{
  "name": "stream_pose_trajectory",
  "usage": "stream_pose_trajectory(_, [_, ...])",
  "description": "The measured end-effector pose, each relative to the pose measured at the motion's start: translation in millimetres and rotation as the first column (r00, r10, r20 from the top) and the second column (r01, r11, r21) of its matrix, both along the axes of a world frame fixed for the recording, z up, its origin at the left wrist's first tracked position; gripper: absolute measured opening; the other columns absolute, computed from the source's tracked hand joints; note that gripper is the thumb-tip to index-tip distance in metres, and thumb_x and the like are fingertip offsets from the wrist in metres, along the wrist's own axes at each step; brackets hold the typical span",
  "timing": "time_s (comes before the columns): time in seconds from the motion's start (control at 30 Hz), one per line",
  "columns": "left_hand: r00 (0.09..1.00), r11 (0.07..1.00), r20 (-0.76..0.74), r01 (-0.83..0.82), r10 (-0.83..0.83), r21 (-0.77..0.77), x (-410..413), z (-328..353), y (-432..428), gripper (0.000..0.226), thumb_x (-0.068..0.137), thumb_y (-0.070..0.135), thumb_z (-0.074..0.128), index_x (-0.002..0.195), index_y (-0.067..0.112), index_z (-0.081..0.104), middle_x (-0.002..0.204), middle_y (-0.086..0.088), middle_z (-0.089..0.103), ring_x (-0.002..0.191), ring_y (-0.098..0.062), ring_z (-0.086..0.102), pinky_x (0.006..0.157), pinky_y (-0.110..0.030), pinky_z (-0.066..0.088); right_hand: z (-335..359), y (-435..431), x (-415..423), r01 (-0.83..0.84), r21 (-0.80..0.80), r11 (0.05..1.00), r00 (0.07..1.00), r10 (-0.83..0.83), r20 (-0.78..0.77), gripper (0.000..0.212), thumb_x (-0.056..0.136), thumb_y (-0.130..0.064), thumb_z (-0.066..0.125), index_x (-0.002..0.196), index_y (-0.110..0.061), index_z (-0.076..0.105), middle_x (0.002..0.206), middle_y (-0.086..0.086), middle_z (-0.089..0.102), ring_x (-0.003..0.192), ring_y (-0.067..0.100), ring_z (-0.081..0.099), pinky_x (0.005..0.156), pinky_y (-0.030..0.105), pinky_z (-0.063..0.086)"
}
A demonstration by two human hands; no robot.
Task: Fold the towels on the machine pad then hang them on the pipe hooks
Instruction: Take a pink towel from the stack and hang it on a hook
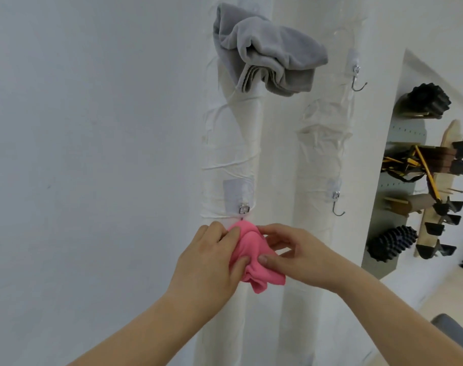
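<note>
Both hands, left hand point(211, 257) and right hand point(299, 257), pinch the pink towel point(254, 260), bunching it onto the hook point(244, 209) at 12 o'clock.

I am pinching the pink towel point(254, 256) with my left hand point(207, 262) and right hand point(301, 256), just under a pipe hook point(243, 209). A grey towel point(264, 52) is hanging higher up the same pipe point(233, 154).

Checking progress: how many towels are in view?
2: grey towel hung high on left pipe; pink towel below it, in left hand and right hand. Others may be hidden.
</note>
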State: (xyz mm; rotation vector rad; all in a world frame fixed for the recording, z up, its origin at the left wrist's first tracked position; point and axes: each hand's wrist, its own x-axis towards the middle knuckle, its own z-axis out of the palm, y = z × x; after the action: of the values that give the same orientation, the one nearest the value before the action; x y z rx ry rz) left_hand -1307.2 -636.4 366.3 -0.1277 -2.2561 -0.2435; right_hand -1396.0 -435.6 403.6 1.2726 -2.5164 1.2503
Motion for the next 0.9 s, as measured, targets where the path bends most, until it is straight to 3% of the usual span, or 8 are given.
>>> stream_pose_trajectory(0.1, [0.998,1.0,-0.058,-0.009,0.008,-0.01,-6,-10,5,0.036,0.089,0.04,0.06,0.119,0.022,0.067,0.091,0.008,0.05,0.079,-0.008,0.036,0.058,-0.02,0.037,-14,-7,0,0.07,-0.089,0.994,0.995,-0.075,-0.058,0.043,0.085,-0.022,0.079,0.123,-0.038,0.066,0.106,-0.01,0.075,0.1,0.006,0.07,0.091,0.037,0.058])
stream_pose_trajectory(0.23, [0.995,0.995,-0.079,0.069,-0.063,0.074,-5,-19,3,0.044,0.094,0.038,0.053,0.134,0.022,0.062,0.097,0.009,0.051,0.083,-0.011,0.041,0.062,-0.025,0.05,-37,-18,3,0.125,-0.203,0.971,0.979,-0.154,-0.134,0.039,0.09,-0.018,0.073,0.123,-0.038,0.064,0.114,-0.013,0.067,0.107,0.007,0.065,0.095,0.037,0.055])
stream_pose_trajectory(0.37, [0.99,0.989,-0.086,0.121,-0.114,0.081,-4,-14,-3,0.042,0.093,0.039,0.051,0.131,0.023,0.06,0.096,0.01,0.051,0.082,-0.01,0.044,0.061,-0.027,0.052,-27,-13,4,0.106,-0.106,0.989,0.977,-0.123,-0.177,0.042,0.089,-0.021,0.073,0.127,-0.036,0.064,0.118,-0.019,0.064,0.114,0.002,0.06,0.1,0.021,0.045])
stream_pose_trajectory(0.43, [0.988,0.988,-0.088,0.13,-0.124,0.077,-5,-14,-3,0.041,0.094,0.036,0.052,0.13,0.02,0.062,0.095,0.008,0.051,0.081,-0.011,0.045,0.06,-0.028,0.052,-25,-14,4,0.089,-0.062,0.994,0.985,-0.097,-0.145,0.044,0.09,-0.023,0.072,0.131,-0.036,0.061,0.122,-0.022,0.065,0.117,0.001,0.061,0.101,0.024,0.047])
stream_pose_trajectory(0.57, [0.989,0.986,-0.089,0.131,-0.122,0.102,-10,-17,-2,0.043,0.095,0.035,0.053,0.134,0.019,0.063,0.094,0.007,0.05,0.082,-0.013,0.044,0.058,-0.028,0.052,-36,-22,6,0.124,-0.175,0.977,0.978,-0.15,-0.144,0.041,0.092,-0.014,0.068,0.128,-0.033,0.063,0.118,-0.018,0.07,0.111,0.005,0.066,0.096,0.025,0.053])
stream_pose_trajectory(0.73, [0.993,0.992,-0.029,0.116,-0.114,0.051,-5,-9,-4,0.043,0.095,0.04,0.05,0.132,0.022,0.06,0.099,0.006,0.051,0.087,-0.016,0.05,0.062,-0.032,0.055,-29,-21,17,0.124,-0.19,0.974,0.989,-0.105,0.108,0.04,0.096,-0.006,0.061,0.123,-0.035,0.065,0.11,-0.008,0.075,0.103,0.013,0.071,0.084,0.028,0.059])
stream_pose_trajectory(0.8, [0.993,0.995,0.055,0.102,-0.102,0.011,1,7,-6,0.044,0.096,0.047,0.048,0.135,0.028,0.056,0.11,0.007,0.05,0.1,-0.015,0.051,0.074,-0.034,0.056,-10,-15,22,0.096,-0.086,0.992,0.975,-0.077,0.206,0.04,0.098,-0.005,0.058,0.121,-0.037,0.066,0.111,-0.009,0.077,0.104,0.01,0.071,0.088,0.026,0.059])
stream_pose_trajectory(0.9, [0.978,0.997,0.198,0.07,-0.064,-0.023,13,31,-8,0.042,0.098,0.052,0.047,0.137,0.034,0.05,0.122,0.008,0.047,0.117,-0.015,0.046,0.091,-0.032,0.05,17,-11,32,0.091,0.087,0.992,0.961,-0.11,0.255,0.05,0.095,0.0,0.054,0.121,-0.042,0.064,0.111,-0.007,0.076,0.094,0.004,0.07,0.079,0.018,0.056])
